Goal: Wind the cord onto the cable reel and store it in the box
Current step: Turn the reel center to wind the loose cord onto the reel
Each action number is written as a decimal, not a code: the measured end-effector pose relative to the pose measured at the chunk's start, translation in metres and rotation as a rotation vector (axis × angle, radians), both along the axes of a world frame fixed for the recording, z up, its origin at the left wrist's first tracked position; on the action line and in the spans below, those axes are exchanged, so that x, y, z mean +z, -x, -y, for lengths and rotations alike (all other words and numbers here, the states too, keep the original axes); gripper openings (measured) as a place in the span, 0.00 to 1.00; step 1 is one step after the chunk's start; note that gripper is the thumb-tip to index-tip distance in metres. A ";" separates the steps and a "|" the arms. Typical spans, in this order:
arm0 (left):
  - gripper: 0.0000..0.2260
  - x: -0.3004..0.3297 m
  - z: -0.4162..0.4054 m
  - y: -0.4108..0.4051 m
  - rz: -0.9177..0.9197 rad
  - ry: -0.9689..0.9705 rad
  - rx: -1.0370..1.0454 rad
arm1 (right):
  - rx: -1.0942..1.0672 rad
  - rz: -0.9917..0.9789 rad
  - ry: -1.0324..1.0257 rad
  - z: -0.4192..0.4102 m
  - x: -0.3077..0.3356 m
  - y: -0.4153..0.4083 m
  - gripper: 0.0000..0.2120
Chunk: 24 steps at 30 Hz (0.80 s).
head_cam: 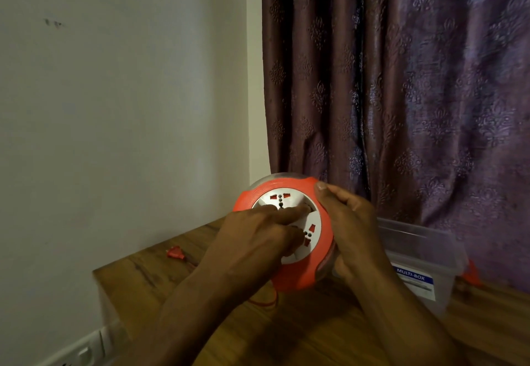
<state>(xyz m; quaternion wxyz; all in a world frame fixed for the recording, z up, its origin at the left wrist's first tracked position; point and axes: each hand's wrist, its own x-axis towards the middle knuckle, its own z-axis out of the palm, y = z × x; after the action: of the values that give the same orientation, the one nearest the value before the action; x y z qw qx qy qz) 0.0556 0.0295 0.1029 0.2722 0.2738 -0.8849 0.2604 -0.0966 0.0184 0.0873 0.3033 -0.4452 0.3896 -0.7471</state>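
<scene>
- One cable reel (298,251), round with an orange rim and a white socket face, is held up above the wooden surface (160,285), its face tilted toward the camera.
- Two hands are on it. The right hand (354,231) grasps the reel's right edge, thumb on the orange rim near the top and fingers curled round the side.
- The left hand (258,234) lies across the white face, fingers bent onto its centre; whether they pinch anything there cannot be told.
- Two socket groups show on the face, one at the top and one at the lower right.
- One red cord (266,301) hangs in a loop below the reel.
- One red plug (175,252) lies on the surface near the wall, well apart from the reel.
- One clear plastic box (424,254) labelled MULTI-BOX stands to the right, by the curtain (401,79).
</scene>
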 end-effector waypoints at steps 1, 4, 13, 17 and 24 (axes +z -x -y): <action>0.12 -0.001 -0.001 -0.001 -0.015 -0.004 0.003 | -0.017 -0.010 0.002 0.000 0.000 0.000 0.08; 0.12 -0.008 -0.006 -0.006 -0.185 -0.020 0.012 | -0.054 -0.017 0.013 0.001 0.000 0.001 0.08; 0.30 -0.029 -0.005 0.002 -0.287 -0.133 0.224 | -0.076 -0.021 0.018 0.001 -0.001 -0.002 0.10; 0.40 -0.031 0.003 0.007 -0.273 -0.101 0.279 | -0.070 -0.002 0.021 -0.001 0.002 -0.001 0.06; 0.40 -0.029 0.004 0.013 -0.186 -0.147 0.342 | -0.081 -0.020 0.048 -0.002 0.003 0.002 0.11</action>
<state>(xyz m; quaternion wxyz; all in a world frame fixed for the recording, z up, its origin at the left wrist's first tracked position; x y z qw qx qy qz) 0.0422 0.0258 0.0742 0.2839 0.4621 -0.8131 0.2114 -0.0985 0.0203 0.0905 0.2581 -0.4439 0.3921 -0.7633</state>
